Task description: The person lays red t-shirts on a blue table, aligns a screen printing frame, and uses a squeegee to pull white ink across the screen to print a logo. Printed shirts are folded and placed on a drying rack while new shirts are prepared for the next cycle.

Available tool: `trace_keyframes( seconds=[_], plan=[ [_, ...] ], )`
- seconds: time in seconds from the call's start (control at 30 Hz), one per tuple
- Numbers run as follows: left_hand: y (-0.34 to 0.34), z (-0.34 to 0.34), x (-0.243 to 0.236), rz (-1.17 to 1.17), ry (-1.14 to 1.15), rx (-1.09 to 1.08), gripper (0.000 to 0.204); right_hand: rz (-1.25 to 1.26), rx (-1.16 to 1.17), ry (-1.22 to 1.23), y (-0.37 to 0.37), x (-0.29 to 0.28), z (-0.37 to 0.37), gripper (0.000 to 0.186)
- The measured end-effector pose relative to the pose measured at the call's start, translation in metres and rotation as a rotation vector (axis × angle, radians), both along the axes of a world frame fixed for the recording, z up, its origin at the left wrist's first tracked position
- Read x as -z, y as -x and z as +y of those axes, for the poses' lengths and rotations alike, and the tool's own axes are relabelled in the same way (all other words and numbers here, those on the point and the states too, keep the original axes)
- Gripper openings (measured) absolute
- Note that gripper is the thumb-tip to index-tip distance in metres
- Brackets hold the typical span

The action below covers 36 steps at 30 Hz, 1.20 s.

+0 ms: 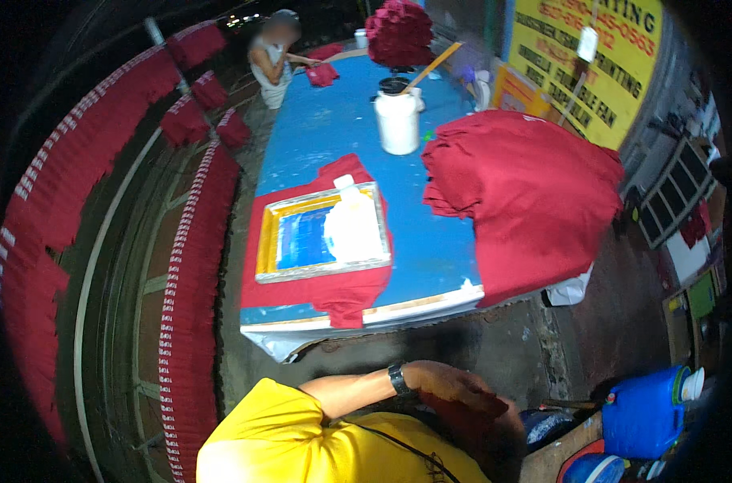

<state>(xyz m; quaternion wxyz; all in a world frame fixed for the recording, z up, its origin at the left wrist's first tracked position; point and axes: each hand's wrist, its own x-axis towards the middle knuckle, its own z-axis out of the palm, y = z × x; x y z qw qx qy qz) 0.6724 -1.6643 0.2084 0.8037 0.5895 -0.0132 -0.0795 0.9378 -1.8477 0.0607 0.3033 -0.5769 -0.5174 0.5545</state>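
Note:
My left forearm, wearing a dark wristwatch, crosses in front of my yellow shirt [301,439]. My left hand [442,380] is at the lower right, close to my shaded right arm [503,439]. Deep shadow hides the fingers of both hands, and I cannot tell whether they hold anything. Beyond them, a red shirt [346,302] lies flat on the blue table [430,266]. On that shirt rests a printing screen [297,274] with a yellow-edged frame and a blue mesh. A glaring white shape [358,229] covers the screen's right part.
A large pile of red shirts [527,177] covers the table's right side. A white tub [398,125] with a wooden stick stands behind. More red cloth [400,32] is heaped farther back. Red shirts hang in rows [193,298] at left. A person [271,60] handles cloth. A blue jug [643,414] is lower right.

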Motion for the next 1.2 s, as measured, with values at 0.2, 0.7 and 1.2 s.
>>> trace_keyframes(
  seconds=[0.2, 0.7, 1.2],
  plan=[
    [0.173, -0.054, 0.034, -0.024, 0.052, -0.303, 0.050, 0.137, -0.324, 0.035, 0.179, -0.003, -0.014, 0.064],
    [0.586, -0.103, -0.010, 0.185, 0.187, -0.940, 0.040, 0.502, -0.747, 0.209, 0.560, -0.022, 0.085, 0.065],
    [0.832, 0.095, -0.011, 0.252, 0.074, -1.079, 0.023, 0.641, -0.555, 0.070, 0.830, 0.005, 0.256, 0.057]
  ],
)
